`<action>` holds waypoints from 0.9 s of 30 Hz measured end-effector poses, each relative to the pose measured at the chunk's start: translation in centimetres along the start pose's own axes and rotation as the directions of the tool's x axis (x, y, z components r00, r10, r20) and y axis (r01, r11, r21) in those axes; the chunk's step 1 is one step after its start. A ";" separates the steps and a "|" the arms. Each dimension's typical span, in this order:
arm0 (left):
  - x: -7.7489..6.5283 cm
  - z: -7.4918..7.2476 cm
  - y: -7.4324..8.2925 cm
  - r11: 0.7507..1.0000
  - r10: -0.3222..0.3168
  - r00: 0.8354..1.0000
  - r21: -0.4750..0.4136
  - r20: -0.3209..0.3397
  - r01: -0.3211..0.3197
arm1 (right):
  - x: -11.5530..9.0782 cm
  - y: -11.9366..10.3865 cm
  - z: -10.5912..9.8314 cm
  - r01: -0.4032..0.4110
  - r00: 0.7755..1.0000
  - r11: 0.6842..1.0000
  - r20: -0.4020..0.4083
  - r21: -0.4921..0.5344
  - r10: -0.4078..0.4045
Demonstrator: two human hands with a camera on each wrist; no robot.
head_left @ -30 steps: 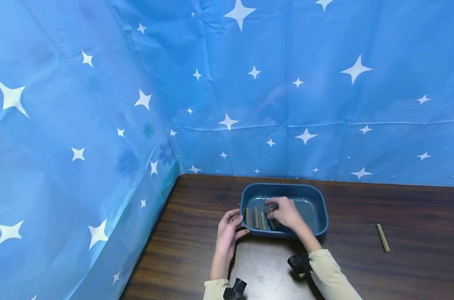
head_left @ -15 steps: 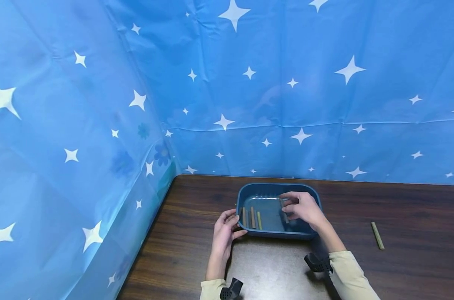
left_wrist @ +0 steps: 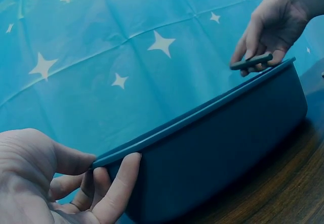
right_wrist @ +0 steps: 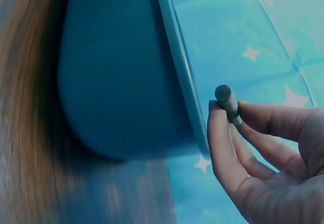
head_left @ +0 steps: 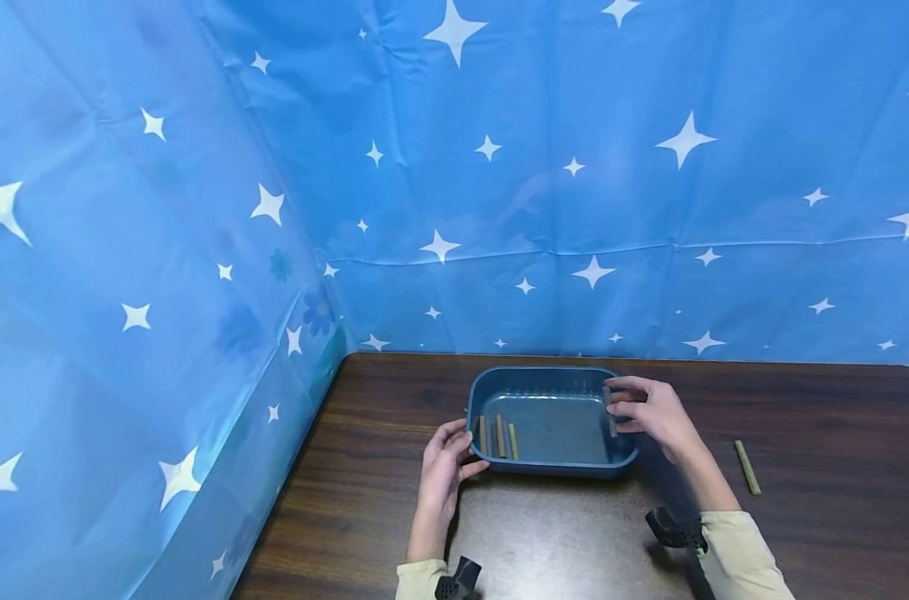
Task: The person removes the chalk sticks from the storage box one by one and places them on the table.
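Nearest are the pale sleeves (head_left: 742, 550), each wrist carrying a black camera (head_left: 457, 579), over the dark wooden table (head_left: 349, 517). The left hand (head_left: 441, 467) grips the left end of the blue tub (head_left: 551, 468), thumb at the rim and fingers against the outer wall. Well to the right, apart from the tub, a greenish loose stick (head_left: 747, 467) lies on the table.

Inside the tub, at its left end, a few short sticks (head_left: 501, 436) lie side by side, three or perhaps four; their closeness makes the count uncertain. The right hand (head_left: 656, 417) pinches another, the held stick (left_wrist: 251, 61), between thumb and fingers, up at the tub's right end and above the rim, resting on nothing.

The handling looks partway through: one stick lies outside, one is in the grasp and not yet set down, and the group at the left end is untouched by either hand. Farthest back hangs a blue cloth (head_left: 544, 208) with white stars.
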State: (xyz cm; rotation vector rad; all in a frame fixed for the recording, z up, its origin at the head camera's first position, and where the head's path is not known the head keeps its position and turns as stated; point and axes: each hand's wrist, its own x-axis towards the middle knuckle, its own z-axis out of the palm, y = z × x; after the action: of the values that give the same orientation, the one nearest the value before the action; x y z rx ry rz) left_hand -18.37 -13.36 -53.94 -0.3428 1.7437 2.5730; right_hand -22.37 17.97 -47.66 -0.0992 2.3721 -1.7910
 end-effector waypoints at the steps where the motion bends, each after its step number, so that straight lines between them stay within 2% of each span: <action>1: 0.0 0.0 0.0 1.000 -0.001 1.000 0.006 0.000 0.001 | -0.1 0.2 -0.4 -0.004 1.000 1.000 -0.012 -0.003 0.004; 12: -0.1 0.0 0.1 1.000 -0.011 1.000 0.004 0.000 0.011 | -1.7 2.6 -4.5 -0.040 0.996 0.999 -0.085 0.011 0.040; 27: 0.0 0.0 0.0 1.000 -0.018 1.000 0.005 -0.001 0.018 | -4.4 6.1 -9.2 -0.100 0.980 0.994 -0.180 -0.051 0.090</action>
State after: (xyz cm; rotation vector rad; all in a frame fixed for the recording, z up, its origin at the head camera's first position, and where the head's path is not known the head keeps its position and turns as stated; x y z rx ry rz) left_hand -18.35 -13.34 -53.88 -0.3578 1.7382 2.5563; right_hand -19.32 29.10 -50.68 0.1710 2.5043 -1.7522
